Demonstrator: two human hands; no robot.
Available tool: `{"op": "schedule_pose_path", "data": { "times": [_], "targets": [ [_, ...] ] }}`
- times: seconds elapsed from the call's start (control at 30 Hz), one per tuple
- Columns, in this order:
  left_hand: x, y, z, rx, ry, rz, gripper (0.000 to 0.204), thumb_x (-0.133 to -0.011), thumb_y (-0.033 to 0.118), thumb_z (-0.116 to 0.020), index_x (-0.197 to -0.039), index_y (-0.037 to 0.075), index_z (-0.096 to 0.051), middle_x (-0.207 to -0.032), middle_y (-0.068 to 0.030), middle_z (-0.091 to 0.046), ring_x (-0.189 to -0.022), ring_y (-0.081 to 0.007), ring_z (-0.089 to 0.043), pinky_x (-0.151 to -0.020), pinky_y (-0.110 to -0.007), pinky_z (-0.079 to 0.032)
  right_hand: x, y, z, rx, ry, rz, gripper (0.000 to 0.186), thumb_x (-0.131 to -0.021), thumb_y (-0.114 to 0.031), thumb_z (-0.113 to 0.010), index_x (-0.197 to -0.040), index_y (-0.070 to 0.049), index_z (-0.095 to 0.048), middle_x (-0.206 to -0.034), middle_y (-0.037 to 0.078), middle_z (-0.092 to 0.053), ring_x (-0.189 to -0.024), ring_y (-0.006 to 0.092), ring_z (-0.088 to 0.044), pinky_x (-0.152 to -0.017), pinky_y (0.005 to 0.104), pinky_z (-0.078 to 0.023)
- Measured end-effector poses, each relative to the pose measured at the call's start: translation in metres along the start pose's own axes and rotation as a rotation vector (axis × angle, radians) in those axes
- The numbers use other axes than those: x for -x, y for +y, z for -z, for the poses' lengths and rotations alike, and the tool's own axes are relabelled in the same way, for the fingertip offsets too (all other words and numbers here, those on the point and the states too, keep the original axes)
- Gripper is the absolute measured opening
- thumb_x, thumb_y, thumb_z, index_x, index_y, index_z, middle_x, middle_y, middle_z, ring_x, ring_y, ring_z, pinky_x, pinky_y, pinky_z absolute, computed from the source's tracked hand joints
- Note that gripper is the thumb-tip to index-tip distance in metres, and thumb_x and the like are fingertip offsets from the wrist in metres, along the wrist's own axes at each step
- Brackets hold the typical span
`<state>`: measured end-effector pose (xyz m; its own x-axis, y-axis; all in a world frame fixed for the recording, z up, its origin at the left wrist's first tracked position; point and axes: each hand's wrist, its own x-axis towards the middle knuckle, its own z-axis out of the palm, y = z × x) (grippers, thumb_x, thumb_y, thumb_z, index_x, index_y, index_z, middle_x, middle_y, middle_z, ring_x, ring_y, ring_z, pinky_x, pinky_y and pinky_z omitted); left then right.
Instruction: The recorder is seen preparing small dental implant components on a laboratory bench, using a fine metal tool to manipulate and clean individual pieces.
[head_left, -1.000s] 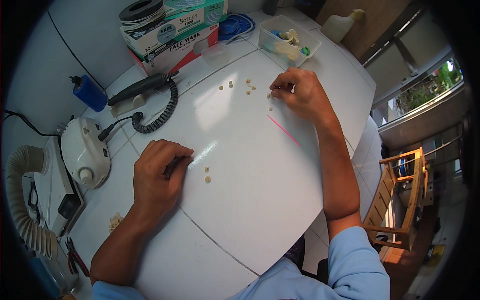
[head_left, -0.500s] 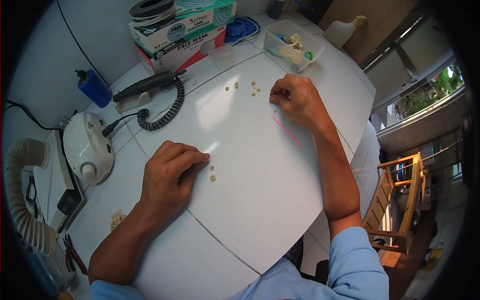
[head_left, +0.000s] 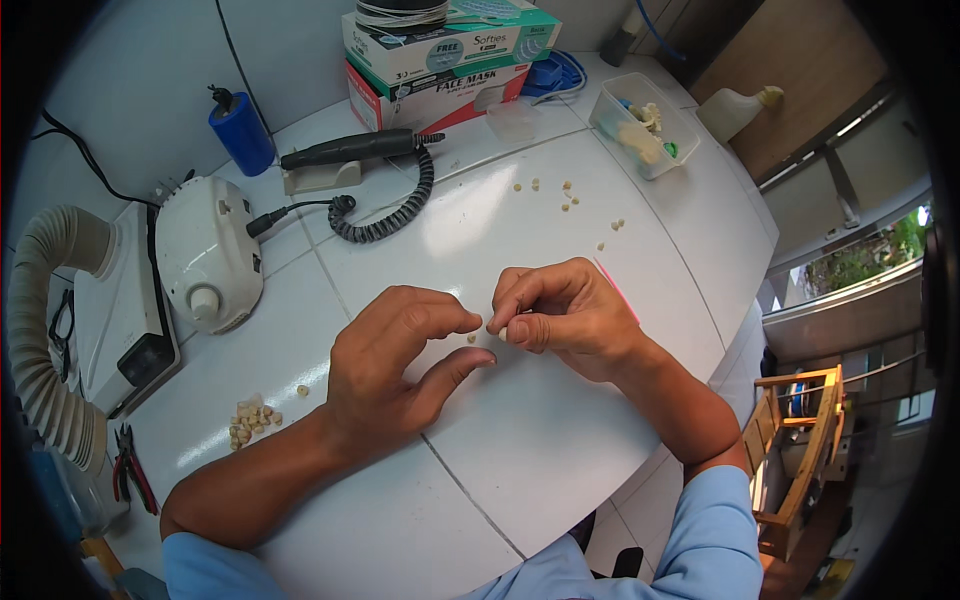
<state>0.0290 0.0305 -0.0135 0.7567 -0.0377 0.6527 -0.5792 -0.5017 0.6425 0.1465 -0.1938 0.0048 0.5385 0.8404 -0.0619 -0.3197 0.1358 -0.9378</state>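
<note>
Cool light brightens the white tiled tabletop (head_left: 570,450), with glare patches toward its far and left edges; soft shadow lies beneath the left hand (head_left: 385,365). Beyond the right edge, the window (head_left: 895,245) shines into a dim room. Fisheye distortion curves outer lines, corners blacken, distant details soften.

1. Cutting off the black spool (head_left: 402,6) at the upper edge, above the stacked boxes (head_left: 440,95).
2. Partly hiding a pale piece (head_left: 503,334) in the right hand (head_left: 565,320), below the stacked boxes.
</note>
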Motion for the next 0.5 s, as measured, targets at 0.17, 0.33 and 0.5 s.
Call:
{"op": "schedule_pose_path", "data": {
  "times": [0.17,0.33,0.5],
  "targets": [
    [0.0,0.001,-0.002,0.056,-0.005,-0.042,0.041,-0.08,0.003,-0.098,-0.113,0.005,-0.074,-0.102,-0.0112,-0.075,-0.085,-0.0182,-0.073,-0.067,-0.031,-0.06,0.0,0.0,-0.011,0.018,-0.026,-0.067,0.013,-0.097,-0.008,-0.087,-0.108,0.0,-0.084,-0.101,0.006,-0.076,-0.091,0.0133,-0.069,-0.081,0.0294,-0.056],
    [0.002,0.004,-0.001,0.084,-0.042,-0.028,0.033,-0.081,-0.001,-0.096,-0.109,0.006,-0.079,-0.101,-0.0097,-0.072,-0.085,-0.0165,-0.074,-0.067,-0.029,-0.062,0.001,0.001,-0.008,0.019,-0.046,-0.072,0.013,-0.096,-0.007,-0.087,-0.106,0.0,-0.085,-0.103,0.009,-0.078,-0.097,0.0167,-0.074,-0.09,0.0328,-0.06],
    [0.001,0.003,-0.002,0.112,-0.024,0.034,0.03,-0.083,-0.002,-0.094,-0.109,0.006,-0.08,-0.1,-0.0094,-0.071,-0.084,-0.016,-0.073,-0.067,-0.03,-0.06,0.003,-0.006,-0.009,0.096,-0.004,-0.045,0.011,-0.098,-0.009,-0.086,-0.103,0.001,-0.085,-0.101,0.009,-0.078,-0.097,0.0156,-0.073,-0.092,0.0323,-0.06]
  ]
}}
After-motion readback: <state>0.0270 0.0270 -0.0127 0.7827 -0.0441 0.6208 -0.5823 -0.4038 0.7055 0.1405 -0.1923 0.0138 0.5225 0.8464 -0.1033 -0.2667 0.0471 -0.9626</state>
